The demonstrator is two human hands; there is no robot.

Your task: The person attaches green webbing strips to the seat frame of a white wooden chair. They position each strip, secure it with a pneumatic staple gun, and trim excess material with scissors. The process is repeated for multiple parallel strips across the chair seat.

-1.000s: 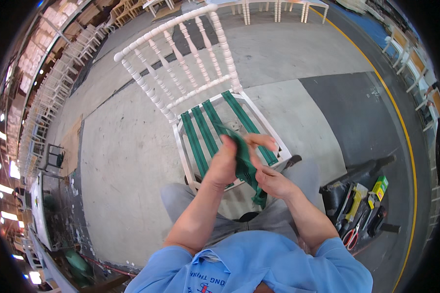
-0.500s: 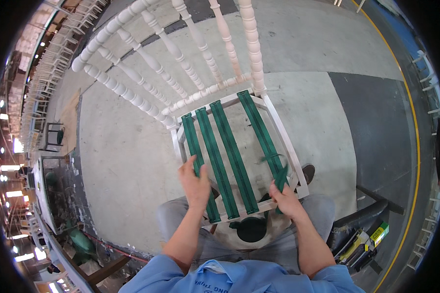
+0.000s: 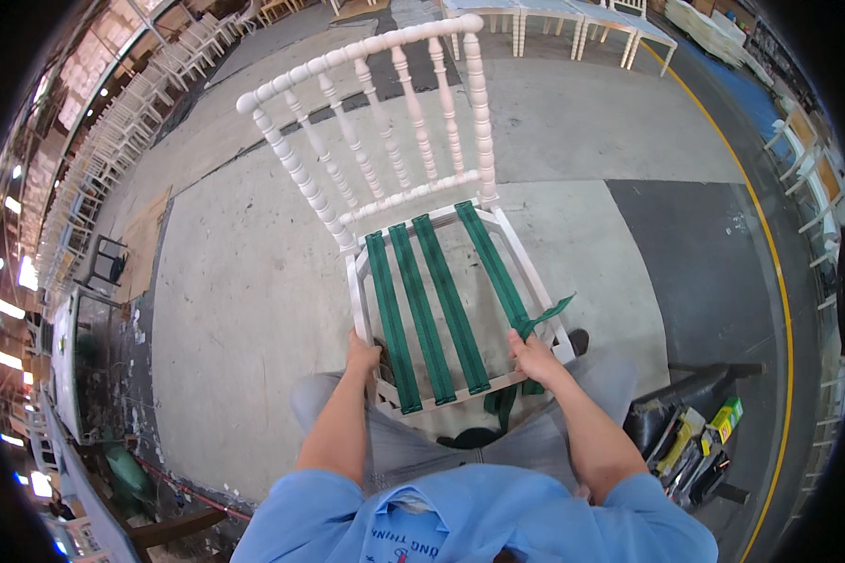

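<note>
- Fingers of the left hand [image 3: 362, 357] are curling round the front left corner of the white chair [image 3: 413, 202], closed on the seat frame.
- Fingers of the right hand [image 3: 533, 357] are pinching the loose end of a green strap [image 3: 545, 317] at the front right corner of the seat, where the strap is folding back on itself.
- Four green straps [image 3: 427, 300] are running side by side from the back rail to the front rail of the open seat frame, pulled flat.
- The chair is standing upright on the grey concrete floor [image 3: 244, 310], directly in front of the person's knees, its spindle back facing away.
- A black tool tray [image 3: 690, 441] is sitting to the person's right, close beside the right leg, holding several tools; among them a small green and yellow box [image 3: 728, 416] is lying at the tray's far edge.
- A yellow line [image 3: 772, 272] is curving along the floor on the right side.
- Rows of other white chairs [image 3: 84, 169] are standing along the left wall, and white tables [image 3: 573, 23] are lined up at the far end, well apart from the person.
</note>
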